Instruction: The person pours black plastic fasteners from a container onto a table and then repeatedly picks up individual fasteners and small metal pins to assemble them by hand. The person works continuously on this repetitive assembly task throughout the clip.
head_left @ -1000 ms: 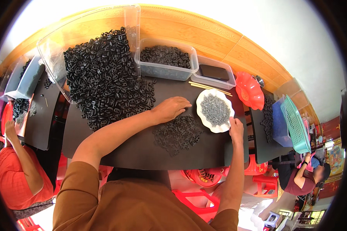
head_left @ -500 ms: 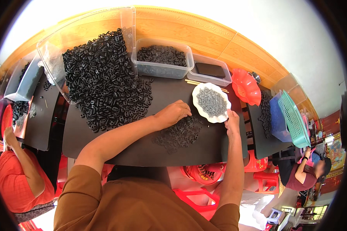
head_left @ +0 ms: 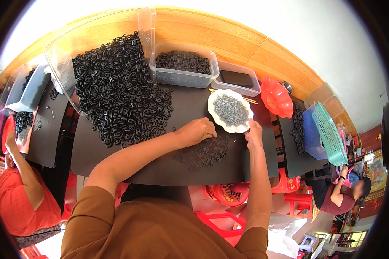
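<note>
So, the right hand (head_left: 254, 133) was closed on the lower-right edge of a white scalloped dish (head_left: 212, 103), just right of the middle of the frame. The dish had a mound of small grey bits (head_left: 230, 109) in it, up and to the left of that hand. Couldn't tell if its underside was touching the table (head_left: 160, 169).

The left hand (head_left: 198, 131) was around the middle of the frame, near the dish's lower-left side, fingers curled in and tips bunched over the upper edge of a loose spread of little dark pieces (head_left: 203, 154). Honestly couldn't tell if it was pinching one. Most of that spread lay just below the hand.

Over in the upper left there was a massive heap of black two-holed parts (head_left: 121, 95) in and in front of a big clear bin (head_left: 154, 47), with a smaller clear tub (head_left: 186, 80) of dark parts right beside it.
</note>
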Demonstrator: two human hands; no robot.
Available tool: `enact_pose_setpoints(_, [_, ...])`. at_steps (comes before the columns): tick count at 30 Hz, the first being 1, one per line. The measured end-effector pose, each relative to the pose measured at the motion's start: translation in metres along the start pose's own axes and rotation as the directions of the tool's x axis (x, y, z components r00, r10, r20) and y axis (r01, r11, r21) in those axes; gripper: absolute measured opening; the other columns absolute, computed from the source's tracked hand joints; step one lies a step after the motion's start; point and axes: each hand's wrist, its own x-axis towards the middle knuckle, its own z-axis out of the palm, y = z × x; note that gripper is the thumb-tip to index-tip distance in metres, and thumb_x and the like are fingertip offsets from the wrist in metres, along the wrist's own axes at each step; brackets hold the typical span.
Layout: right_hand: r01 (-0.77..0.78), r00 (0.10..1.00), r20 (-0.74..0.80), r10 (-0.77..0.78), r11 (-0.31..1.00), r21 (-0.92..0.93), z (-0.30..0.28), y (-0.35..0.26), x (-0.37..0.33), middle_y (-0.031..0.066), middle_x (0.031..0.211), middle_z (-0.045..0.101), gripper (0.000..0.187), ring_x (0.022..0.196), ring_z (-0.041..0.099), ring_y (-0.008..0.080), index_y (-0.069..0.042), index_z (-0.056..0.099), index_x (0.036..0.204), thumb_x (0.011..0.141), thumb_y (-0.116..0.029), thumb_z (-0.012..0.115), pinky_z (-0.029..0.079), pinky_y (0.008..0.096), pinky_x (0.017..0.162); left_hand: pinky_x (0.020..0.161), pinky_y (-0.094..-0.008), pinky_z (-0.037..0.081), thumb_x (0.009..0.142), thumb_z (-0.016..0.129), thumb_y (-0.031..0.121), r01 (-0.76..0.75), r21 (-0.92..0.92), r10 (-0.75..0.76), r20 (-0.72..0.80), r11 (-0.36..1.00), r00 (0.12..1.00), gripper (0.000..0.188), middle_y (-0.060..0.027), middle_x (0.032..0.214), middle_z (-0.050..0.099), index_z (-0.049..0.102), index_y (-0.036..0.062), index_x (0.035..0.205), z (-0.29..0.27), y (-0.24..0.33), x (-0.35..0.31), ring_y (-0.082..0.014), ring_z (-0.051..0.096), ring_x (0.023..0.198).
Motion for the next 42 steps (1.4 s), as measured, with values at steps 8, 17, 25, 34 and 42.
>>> enact_pose_setpoints(8, [0.018,0.999,0.042,-0.019,1.0,0.003,0.029,-0.003,-0.011,-0.0004,0.067,0.055,0.026,0.041,0.037,0.0061,-0.005,0.062,0.098,0.104,-0.028,0.054,0.02,0.0231,0.035,0.09,-0.0419,0.054,0.088,0.066,0.0,0.092,-0.047,-0.098,-0.153,0.995,0.983,0.013,-0.0127,0.103,0.072,0.072,0.0032,0.1,-0.011,0.007,-0.022,-0.0328,0.067,0.1])
enact_pose_setpoints(17, [-0.016,0.993,0.12,0.013,1.0,0.023,0.069,-0.015,-0.032,0.0004,0.066,0.051,0.026,0.043,0.034,0.0065,-0.004,0.059,0.094,0.103,-0.028,0.055,0.02,0.0245,0.038,0.078,-0.03,0.057,0.099,0.056,0.003,0.43,-0.402,-0.542,-0.227,0.809,0.809,0.017,-0.0095,0.093,0.071,0.058,-0.0009,0.115,-0.056,0.002,-0.039,-0.0158,0.07,0.086])
enact_pose_setpoints(25, [-0.006,0.973,0.228,0.032,0.994,-0.114,0.073,-0.012,-0.049,0.0042,0.07,0.055,0.025,0.046,0.037,0.0069,-0.004,0.058,0.091,0.103,-0.026,0.056,0.023,0.0241,0.04,0.078,-0.028,0.057,0.101,0.055,0.008,0.565,-0.349,-0.638,-0.139,0.748,0.758,0.023,-0.0092,0.096,0.07,0.058,-0.0019,0.122,-0.072,0.007,-0.049,-0.0139,0.07,0.087])
enact_pose_setpoints(34, [-0.005,0.914,0.382,0.136,0.946,-0.325,0.08,-0.022,-0.059,0.0029,0.07,0.057,0.024,0.048,0.04,0.0058,-0.005,0.058,0.088,0.099,-0.026,0.063,0.024,0.0237,0.041,0.076,-0.029,0.058,0.098,0.057,0.007,0.594,-0.361,-0.682,-0.199,0.719,0.704,0.024,-0.0113,0.093,0.072,0.062,-0.0049,0.118,-0.089,0.012,-0.065,-0.0154,0.071,0.083])
enact_pose_setpoints(42, [0.076,0.865,0.477,0.158,0.897,-0.435,0.088,-0.035,-0.063,0.0001,0.068,0.054,0.027,0.055,0.043,0.0074,-0.005,0.06,0.079,0.092,-0.028,0.066,0.032,0.0257,0.048,0.079,-0.0262,0.057,0.098,0.059,0.007,0.611,-0.383,-0.708,-0.197,0.693,0.678,0.025,-0.0106,0.106,0.069,0.061,-0.0032,0.121,-0.091,0.018,-0.085,-0.0134,0.069,0.09])
